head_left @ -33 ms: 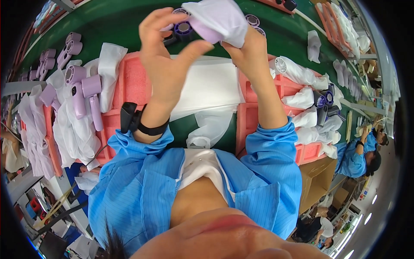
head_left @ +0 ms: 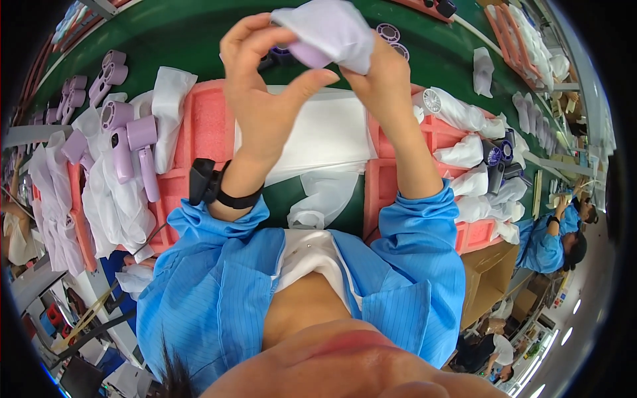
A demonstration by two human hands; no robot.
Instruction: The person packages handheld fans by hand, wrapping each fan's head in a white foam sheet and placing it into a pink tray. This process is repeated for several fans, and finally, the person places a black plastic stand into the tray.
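Observation:
High over the far side of the bench, my right hand (head_left: 381, 76) grips a lilac handheld fan (head_left: 308, 56) covered by a thin white sleeve bag (head_left: 335, 30). Part of the lilac body shows below the bag; the rest is veiled or hidden. My left hand (head_left: 265, 86) is open, fingers and thumb curved apart, with the fingertips at the bag's left edge. Whether they touch it I cannot tell. Below both hands lies a stack of white sleeve bags (head_left: 318, 132). Nearer me, a loose translucent bag (head_left: 328, 196) rests on the green bench.
Pink foam trays (head_left: 206, 126) flank the stack. Unwrapped lilac fans (head_left: 136, 136) and bagged ones lie on the left. On the right are bagged fans (head_left: 458, 109) and dark blue fans (head_left: 494, 156). A cardboard box (head_left: 488, 278) stands near my right elbow. Co-workers (head_left: 551, 239) are farther right.
My left hand has shifted slightly right, bringing its fingers to the bag's edge. The bagged fan in my right hand has moved slightly left.

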